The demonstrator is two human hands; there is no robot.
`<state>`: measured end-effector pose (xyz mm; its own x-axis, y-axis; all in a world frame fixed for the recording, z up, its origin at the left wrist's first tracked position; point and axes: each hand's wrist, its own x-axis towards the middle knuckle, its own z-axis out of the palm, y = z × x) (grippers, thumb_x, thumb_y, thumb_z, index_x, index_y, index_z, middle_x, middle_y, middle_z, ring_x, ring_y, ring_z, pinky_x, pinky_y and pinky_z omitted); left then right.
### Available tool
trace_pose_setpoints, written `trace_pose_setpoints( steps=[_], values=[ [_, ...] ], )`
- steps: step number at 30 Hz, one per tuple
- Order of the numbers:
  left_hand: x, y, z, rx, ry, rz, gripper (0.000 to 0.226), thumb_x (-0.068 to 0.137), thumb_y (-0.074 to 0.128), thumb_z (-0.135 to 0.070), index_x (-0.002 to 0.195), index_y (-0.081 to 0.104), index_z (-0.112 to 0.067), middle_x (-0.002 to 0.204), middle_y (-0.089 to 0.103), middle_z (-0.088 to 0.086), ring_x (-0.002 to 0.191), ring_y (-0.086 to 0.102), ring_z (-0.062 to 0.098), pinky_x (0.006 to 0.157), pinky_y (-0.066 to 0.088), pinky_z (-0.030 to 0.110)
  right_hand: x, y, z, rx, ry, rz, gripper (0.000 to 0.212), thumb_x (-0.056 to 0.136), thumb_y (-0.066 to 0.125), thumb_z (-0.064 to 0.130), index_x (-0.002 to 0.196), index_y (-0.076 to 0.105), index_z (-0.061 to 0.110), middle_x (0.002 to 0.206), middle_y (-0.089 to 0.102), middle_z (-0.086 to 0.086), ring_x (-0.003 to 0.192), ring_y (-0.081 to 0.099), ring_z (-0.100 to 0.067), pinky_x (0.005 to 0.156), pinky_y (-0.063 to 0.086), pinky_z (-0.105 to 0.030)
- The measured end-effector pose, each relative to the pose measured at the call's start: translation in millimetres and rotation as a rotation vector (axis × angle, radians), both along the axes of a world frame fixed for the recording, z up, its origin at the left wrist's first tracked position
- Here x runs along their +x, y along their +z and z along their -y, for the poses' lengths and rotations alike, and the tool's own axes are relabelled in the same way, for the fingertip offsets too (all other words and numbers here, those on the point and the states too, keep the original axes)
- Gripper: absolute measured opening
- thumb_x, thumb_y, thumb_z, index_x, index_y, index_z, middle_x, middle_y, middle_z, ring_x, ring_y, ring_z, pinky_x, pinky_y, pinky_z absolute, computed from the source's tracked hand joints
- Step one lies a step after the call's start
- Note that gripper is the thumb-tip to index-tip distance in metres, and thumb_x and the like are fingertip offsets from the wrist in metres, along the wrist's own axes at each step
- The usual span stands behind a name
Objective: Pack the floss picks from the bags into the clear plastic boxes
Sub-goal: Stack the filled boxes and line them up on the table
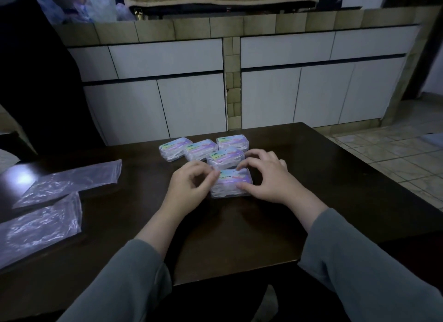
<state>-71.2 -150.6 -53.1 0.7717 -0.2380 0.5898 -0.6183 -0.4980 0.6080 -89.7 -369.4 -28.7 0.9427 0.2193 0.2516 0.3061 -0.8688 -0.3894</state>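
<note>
Sleeves: grey sleeves [124, 281] closest to the camera, one on each forearm, reaching in from 6 o'clock toward the middle of the table.
Bags: two flattened clear plastic bags [48, 209] out at 9 o'clock on the tabletop, well apart from the hands. Can't tell if any picks are in them.
Left hand: left hand [189, 187] sits at the left end of the nearest box, fingers curled in, fingertips pinching that end near its top corner.
Nearest box: clear plastic box [231, 182] right between the two hands, flat on the table, lid on, colourful label up, white floss picks [223, 192] visible through the side.
Right hand: right hand [266, 175] arches over the right end of the same box, fingers bent over the far edge, thumb lying on the front of the lid, so it's holding the box too.
Other boxes: four more filled boxes [203, 149] bunched at 12 o'clock from the hands, the closest touching the held box.
Table: dark wooden table [239, 237], glossy.
Room: white cabinet doors [167, 86] under a tiled counter at 12 o'clock, pale floor tiles [395, 158] at 2 o'clock.
</note>
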Motion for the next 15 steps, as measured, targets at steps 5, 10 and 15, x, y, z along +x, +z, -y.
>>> trace_pose_setpoints(
  steps=[5, 10, 15],
  values=[
    [33, -3, -22, -0.002, 0.313, 0.021, 0.005, 0.086, 0.069, -0.028, 0.09, 0.068, -0.025, 0.096, 0.059, -0.008, 0.091, 0.055, 0.007, 0.082, 0.046, 0.026, 33, 19, -35, 0.029, 0.004, 0.034, 0.037, 0.087, 0.062, 0.048, 0.122, 0.056, 0.037, 0.137, 0.045, 0.007, 0.13, 0.035, -0.015, 0.105, 0.031, -0.037],
    [71, -8, -40, 0.14, 0.471, -0.077, 0.028, 0.087, 0.066, -0.034, 0.113, 0.064, -0.024, 0.118, 0.05, -0.003, 0.114, 0.043, 0.014, 0.092, 0.039, 0.03, 83, 29, -72, -0.054, -0.014, -0.038, 0.036, 0.089, 0.063, 0.038, 0.125, 0.059, 0.032, 0.14, 0.045, 0.001, 0.125, 0.045, -0.018, 0.095, 0.04, -0.033],
    [117, -7, -57, 0.27, 0.534, -0.054, 0.041, 0.09, 0.061, -0.039, 0.129, 0.057, -0.025, 0.131, 0.048, -0.002, 0.124, 0.038, 0.016, 0.1, 0.033, 0.036, 124, 33, -89, -0.116, -0.023, -0.149, 0.052, 0.086, 0.069, 0.032, 0.135, 0.053, 0.031, 0.139, 0.05, 0.0, 0.122, 0.049, -0.02, 0.096, 0.044, -0.035]
  ],
)
